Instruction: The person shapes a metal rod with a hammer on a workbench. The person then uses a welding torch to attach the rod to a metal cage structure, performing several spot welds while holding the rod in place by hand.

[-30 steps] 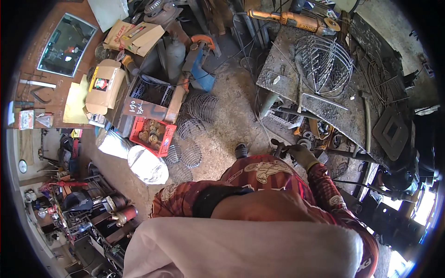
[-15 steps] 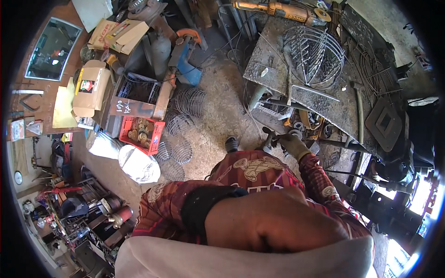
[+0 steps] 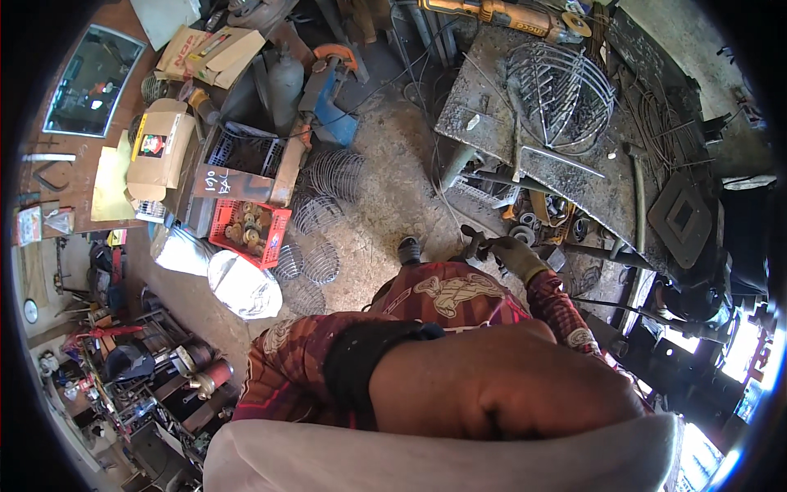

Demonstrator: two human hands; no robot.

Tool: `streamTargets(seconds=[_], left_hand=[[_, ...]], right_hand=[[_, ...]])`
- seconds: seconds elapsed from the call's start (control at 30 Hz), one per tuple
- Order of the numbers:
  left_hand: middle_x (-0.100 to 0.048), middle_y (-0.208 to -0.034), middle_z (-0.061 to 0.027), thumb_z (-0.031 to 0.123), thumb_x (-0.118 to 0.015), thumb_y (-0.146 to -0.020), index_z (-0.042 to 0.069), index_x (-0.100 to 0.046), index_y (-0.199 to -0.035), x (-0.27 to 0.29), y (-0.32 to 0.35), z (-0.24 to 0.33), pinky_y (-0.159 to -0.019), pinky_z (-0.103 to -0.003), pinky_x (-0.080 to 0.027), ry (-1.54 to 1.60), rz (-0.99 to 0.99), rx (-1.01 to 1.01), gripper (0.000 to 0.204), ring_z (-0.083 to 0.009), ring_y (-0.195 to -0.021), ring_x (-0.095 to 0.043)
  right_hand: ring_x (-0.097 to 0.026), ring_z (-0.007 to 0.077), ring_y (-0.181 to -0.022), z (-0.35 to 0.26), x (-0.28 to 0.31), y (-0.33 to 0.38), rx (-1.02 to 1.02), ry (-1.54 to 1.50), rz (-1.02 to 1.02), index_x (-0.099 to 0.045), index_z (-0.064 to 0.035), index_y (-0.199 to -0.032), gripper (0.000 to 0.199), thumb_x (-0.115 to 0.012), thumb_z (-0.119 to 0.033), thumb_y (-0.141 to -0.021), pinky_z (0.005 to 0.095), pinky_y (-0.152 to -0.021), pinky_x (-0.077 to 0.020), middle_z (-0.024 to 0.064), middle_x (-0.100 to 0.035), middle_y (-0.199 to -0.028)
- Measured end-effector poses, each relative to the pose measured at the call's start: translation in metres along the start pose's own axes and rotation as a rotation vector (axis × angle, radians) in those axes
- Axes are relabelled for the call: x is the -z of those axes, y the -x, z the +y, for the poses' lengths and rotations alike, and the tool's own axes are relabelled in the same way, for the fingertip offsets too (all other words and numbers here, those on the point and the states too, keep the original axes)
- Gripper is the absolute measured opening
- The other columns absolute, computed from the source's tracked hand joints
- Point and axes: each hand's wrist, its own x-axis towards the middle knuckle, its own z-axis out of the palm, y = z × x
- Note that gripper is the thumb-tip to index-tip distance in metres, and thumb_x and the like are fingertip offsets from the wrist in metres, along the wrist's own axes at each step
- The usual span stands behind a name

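My right hand, in a grey work glove with a yellowish cuff, is held low beyond my knees. Its fingers are closed around something dark grey that looks soft, perhaps another glove; its kind I cannot make out. Across the near part of the view, my bare left forearm comes out of a black sleeve band and runs to the right. The left hand itself is out of sight. Beyond my patterned maroon clothing shows the tip of a dark shoe.
On the metal workbench at right lie a round wire-rod frame and a yellow angle grinder. Wire rings rest on the floor, near a red crate of round parts and a white sack.
The bare left forearm has shifted slightly to the right. The right hand stays in about the same place, still closed.
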Motion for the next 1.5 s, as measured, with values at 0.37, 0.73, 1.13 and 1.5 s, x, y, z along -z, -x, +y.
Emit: streamTargets(seconds=[0.37, 0.73, 1.13, 1.5], left_hand=[[-0.069, -0.097, -0.0143, 0.018, -0.069, -0.094, 0.003, -0.072, -0.1, -0.011, -0.026, -0.013, -0.083, -0.044, -0.054, 0.006, 0.01, 0.005, 0.016, -0.034, -0.096, -0.068], [-0.07, -0.097, -0.0142, 0.017, -0.069, -0.093, 0.003, -0.072, -0.101, -0.019, -0.026, -0.013, -0.084, -0.044, -0.054, -0.073, 0.038, -0.011, 0.015, -0.034, -0.097, -0.068], [-0.07, -0.097, -0.0142, 0.015, -0.069, -0.093, 0.003, -0.072, -0.101, -0.03, -0.035, -0.014, -0.084, -0.044, -0.054, -0.157, 0.001, 0.006, 0.015, -0.034, -0.097, -0.068], [-0.07, -0.098, -0.0142, 0.014, -0.069, -0.092, 0.003, -0.072, -0.101, -0.036, -0.041, -0.02, -0.084, -0.044, -0.054, -0.171, -0.008, 0.035, 0.014, -0.034, -0.097, -0.068]], right_hand=[[-0.069, 0.0177, -0.085, 0.0, 0.006, 0.007, -0.011, 0.047, 0.011, -0.074, 0.0, -0.125, 0.04, -0.066, -0.029, -0.1, 0.0348, -0.077, -0.0548, 0.0115, -0.076, -0.099], [-0.067, 0.0177, -0.084, 0.024, 0.006, 0.009, 0.045, 0.131, 0.012, -0.075, -0.0015, -0.124, 0.039, -0.063, -0.03, -0.101, 0.0373, -0.078, -0.0544, 0.0103, -0.076, -0.098], [-0.064, 0.017, -0.075, 0.037, 0.005, -0.009, 0.02, 0.08, -0.008, -0.077, -0.0016, -0.119, 0.041, -0.063, -0.037, -0.101, 0.0356, -0.071, -0.0513, 0.0078, -0.071, -0.085], [-0.064, 0.017, -0.076, 0.041, -0.001, -0.016, 0.015, 0.075, -0.044, -0.078, -0.0023, -0.117, 0.042, -0.063, -0.038, -0.101, 0.0359, -0.071, -0.051, 0.0079, -0.07, -0.083]])
